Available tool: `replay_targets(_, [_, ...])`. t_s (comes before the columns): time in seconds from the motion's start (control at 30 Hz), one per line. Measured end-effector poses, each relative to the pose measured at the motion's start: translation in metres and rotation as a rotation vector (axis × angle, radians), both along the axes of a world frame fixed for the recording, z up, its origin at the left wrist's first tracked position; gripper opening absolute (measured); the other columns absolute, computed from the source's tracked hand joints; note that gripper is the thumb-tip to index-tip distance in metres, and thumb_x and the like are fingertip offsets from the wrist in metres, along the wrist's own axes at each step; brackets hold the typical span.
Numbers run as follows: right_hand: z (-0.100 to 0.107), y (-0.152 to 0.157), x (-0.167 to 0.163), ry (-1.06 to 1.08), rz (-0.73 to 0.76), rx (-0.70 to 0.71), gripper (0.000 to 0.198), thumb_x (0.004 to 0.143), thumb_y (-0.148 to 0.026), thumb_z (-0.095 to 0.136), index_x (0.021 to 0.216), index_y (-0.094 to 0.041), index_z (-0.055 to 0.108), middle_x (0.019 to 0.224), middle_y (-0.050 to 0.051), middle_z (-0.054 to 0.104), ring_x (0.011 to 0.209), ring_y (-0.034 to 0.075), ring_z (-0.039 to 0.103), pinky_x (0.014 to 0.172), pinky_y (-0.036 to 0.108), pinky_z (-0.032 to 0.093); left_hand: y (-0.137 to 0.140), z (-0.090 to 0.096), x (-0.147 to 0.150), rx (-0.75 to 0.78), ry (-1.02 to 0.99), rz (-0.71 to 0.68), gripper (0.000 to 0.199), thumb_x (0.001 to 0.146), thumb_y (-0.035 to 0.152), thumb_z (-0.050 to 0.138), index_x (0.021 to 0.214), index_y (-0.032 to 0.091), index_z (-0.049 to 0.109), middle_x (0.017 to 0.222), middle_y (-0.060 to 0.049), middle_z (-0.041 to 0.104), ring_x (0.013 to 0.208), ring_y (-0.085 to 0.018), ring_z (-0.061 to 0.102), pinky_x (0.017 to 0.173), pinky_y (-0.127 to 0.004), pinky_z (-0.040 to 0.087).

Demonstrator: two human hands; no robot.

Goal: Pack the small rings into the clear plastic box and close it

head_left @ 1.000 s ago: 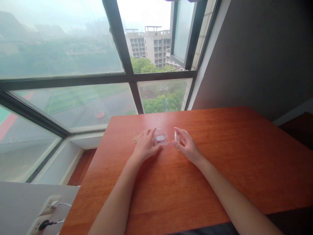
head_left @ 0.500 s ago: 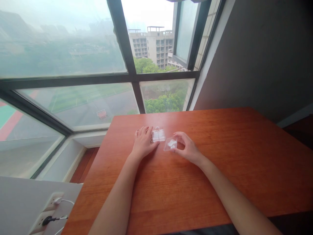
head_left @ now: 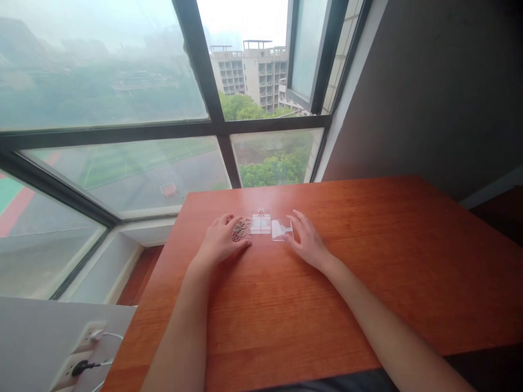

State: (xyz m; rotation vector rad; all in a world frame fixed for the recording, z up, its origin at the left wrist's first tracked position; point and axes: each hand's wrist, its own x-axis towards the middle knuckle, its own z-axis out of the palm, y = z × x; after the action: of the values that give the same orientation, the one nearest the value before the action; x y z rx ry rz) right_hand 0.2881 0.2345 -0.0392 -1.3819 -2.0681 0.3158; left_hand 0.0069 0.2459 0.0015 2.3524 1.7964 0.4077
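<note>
Several small metal rings (head_left: pixel 240 227) lie in a pile on the wooden table. My left hand (head_left: pixel 218 238) curves around their left side, thumb and fingers apart. Beside the pile sits a small clear plastic box (head_left: pixel 260 223), with a little metal piece at its far edge. To its right is a flat clear square (head_left: pixel 280 231) that looks like a lid, with a white patch on it. The spread fingers and thumb of my right hand (head_left: pixel 309 239) are at its right edge; whether they touch it is hard to tell.
The reddish-brown table (head_left: pixel 253 305) reaches to the window frame (head_left: pixel 223 129) at the back. A dark wall (head_left: pixel 425 92) rises on the right. Down at the left, plugs and white cables sit in a wall socket (head_left: pixel 79 362).
My left hand has moved left off the box side, uncovering the rings. The clear square, tilted in my right hand before, now lies flatter beside the box, and the right fingers have spread.
</note>
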Motion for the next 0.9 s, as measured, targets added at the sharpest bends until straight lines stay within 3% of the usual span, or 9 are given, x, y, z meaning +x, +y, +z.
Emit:
replay_targets(0.1, [-0.001,-0.001,0.005,0.107,-0.043,0.018,0.047,0.09,-0.043,0.049,0.131,-0.019,0.052,0.139,0.015,0.048,0.13,0.028,0.044,0.109,0.046,0.038,-0.001,0.001,0.004,-0.007,-0.003,-0.007,0.046,0.081,0.044,0.057,0.122,0.022,0.061,0.118,-0.011,0.056,0.111,-0.029,0.054,0.096,-0.041,0.046])
replay_targets(0.23, [-0.002,-0.002,0.008,0.126,-0.026,0.037,0.043,0.09,-0.041,0.05,0.126,-0.019,0.054,0.133,0.014,0.052,0.126,0.029,0.047,0.108,0.047,0.039,-0.001,0.003,0.011,-0.007,-0.055,-0.009,0.026,0.081,0.023,0.049,0.099,0.021,0.067,0.096,-0.008,0.06,0.088,-0.022,0.06,0.08,-0.033,0.049])
replay_targets(0.4, [-0.004,-0.003,0.007,0.113,-0.001,0.043,0.042,0.09,-0.04,0.051,0.128,-0.021,0.054,0.131,0.013,0.053,0.125,0.03,0.048,0.107,0.049,0.04,0.004,0.003,0.014,0.042,-0.138,0.13,0.014,0.076,0.019,0.048,0.076,0.019,0.062,0.078,-0.005,0.062,0.076,-0.02,0.059,0.07,-0.031,0.047])
replay_targets(0.53, [-0.005,-0.003,0.007,0.112,0.008,0.037,0.042,0.09,-0.04,0.051,0.127,-0.021,0.054,0.129,0.013,0.056,0.123,0.03,0.049,0.106,0.049,0.041,0.004,0.007,0.01,0.027,-0.358,0.185,0.018,0.073,0.02,0.047,0.081,0.017,0.063,0.08,-0.004,0.066,0.076,-0.018,0.061,0.07,-0.029,0.049])
replay_targets(0.63, [-0.004,-0.002,0.008,0.112,0.015,0.037,0.041,0.09,-0.039,0.051,0.126,-0.02,0.055,0.127,0.013,0.057,0.121,0.029,0.051,0.105,0.048,0.041,-0.003,0.019,0.003,-0.104,-0.425,0.127,0.023,0.074,0.022,0.046,0.087,0.018,0.066,0.087,-0.004,0.069,0.075,-0.017,0.063,0.069,-0.029,0.05])
replay_targets(0.73, [-0.003,-0.002,0.008,0.11,0.015,0.043,0.04,0.09,-0.038,0.051,0.125,-0.018,0.055,0.126,0.013,0.058,0.119,0.029,0.051,0.105,0.047,0.041,-0.012,0.03,-0.003,-0.255,-0.351,0.032,0.029,0.074,0.027,0.051,0.096,0.018,0.068,0.094,-0.005,0.068,0.079,-0.019,0.064,0.072,-0.03,0.051])
replay_targets(0.9, [-0.003,-0.002,0.008,0.114,0.015,0.045,0.039,0.09,-0.037,0.051,0.125,-0.02,0.056,0.125,0.012,0.059,0.119,0.029,0.052,0.104,0.047,0.041,-0.018,0.033,-0.009,-0.184,-0.24,0.02,0.039,0.073,0.029,0.056,0.109,0.021,0.066,0.109,-0.008,0.06,0.089,-0.021,0.063,0.08,-0.033,0.052])
